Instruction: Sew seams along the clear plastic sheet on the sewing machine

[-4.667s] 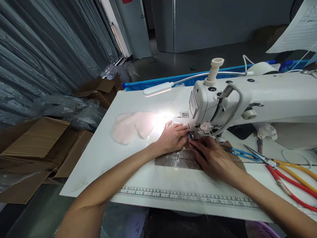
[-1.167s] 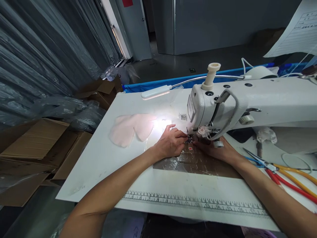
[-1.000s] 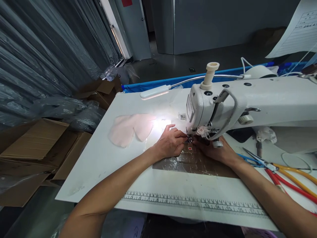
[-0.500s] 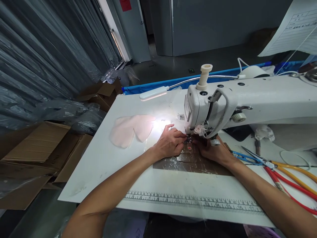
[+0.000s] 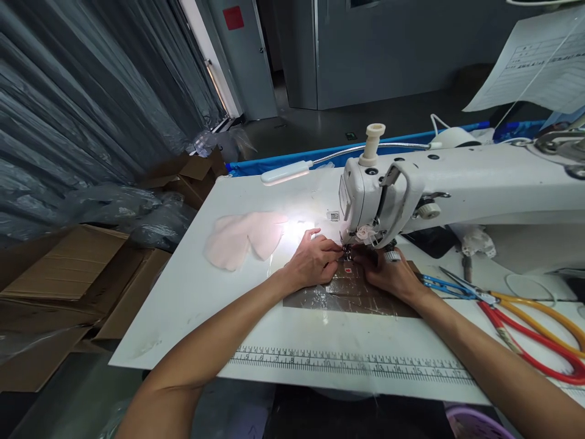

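Presser foot (image 5: 346,256) between curled hands (image 5: 351,268)

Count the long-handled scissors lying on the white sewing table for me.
2: the red-handled scissors and the yellow-handled scissors lie crossed at the table's right edge, beside small blue thread snips. More may lie outside the picture.

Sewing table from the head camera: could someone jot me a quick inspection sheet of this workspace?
Surface: white table, printed ruler along the near edge, brown taped patch.
Job's things: sewing machine; small piece under its needle, too small to tell.
Clutter: pink fabric pieces, red and yellow scissors, blue snips.
Hands: left hand and right hand flank the needle.
Cables: white cord.
Surroundings: cardboard boxes, grey curtain.
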Demonstrator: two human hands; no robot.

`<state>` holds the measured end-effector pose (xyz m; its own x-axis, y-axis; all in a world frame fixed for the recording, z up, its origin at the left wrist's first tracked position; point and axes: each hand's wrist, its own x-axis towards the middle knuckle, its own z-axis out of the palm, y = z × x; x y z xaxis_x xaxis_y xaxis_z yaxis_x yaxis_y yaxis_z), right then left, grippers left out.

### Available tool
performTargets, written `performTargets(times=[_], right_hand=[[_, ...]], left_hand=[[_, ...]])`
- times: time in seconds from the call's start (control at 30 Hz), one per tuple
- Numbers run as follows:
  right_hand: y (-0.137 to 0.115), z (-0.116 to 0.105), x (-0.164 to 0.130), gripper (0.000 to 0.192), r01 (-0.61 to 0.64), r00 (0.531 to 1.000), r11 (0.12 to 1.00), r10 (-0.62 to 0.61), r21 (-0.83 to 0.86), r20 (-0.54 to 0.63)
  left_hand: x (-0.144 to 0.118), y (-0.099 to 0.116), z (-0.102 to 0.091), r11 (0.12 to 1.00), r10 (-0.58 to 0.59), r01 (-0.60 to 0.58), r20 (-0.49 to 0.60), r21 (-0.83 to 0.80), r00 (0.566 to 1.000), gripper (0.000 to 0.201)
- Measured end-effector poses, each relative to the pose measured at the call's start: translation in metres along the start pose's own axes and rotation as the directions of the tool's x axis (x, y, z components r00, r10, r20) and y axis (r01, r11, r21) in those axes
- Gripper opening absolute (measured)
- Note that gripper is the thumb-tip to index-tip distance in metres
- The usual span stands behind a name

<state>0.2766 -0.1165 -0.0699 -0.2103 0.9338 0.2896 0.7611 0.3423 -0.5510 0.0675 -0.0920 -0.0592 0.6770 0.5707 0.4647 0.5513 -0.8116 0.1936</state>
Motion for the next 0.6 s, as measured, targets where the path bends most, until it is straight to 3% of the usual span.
performTargets(times=[0.17, 0.43, 0.6], right_hand=[[0.002, 0.002, -0.002, 0.016, -0.023, 1.0, 1.0, 0.023, -0.008, -0.016], [0.001, -0.006, -0.001, 0.016, 0.038, 0.999, 0.999, -0.038, -0.003, -0.03], [0.004, -0.008, -0.001, 0.023, -0.033, 0.999, 0.999, 0.033, -0.018, -0.021]], left_hand=[[0.0, -0.001, 0.001, 1.0, 0.009, -0.009, -0.01, -0.028, 1.0, 0.028], [-0.001, 0.0, 0.002, 1.0, 0.003, -0.003, -0.001, 0.001, 1.0, 0.029], [-0.001, -0.003, 0.003, 1.0, 0.016, -0.016, -0.002, 0.023, 1.0, 0.028]])
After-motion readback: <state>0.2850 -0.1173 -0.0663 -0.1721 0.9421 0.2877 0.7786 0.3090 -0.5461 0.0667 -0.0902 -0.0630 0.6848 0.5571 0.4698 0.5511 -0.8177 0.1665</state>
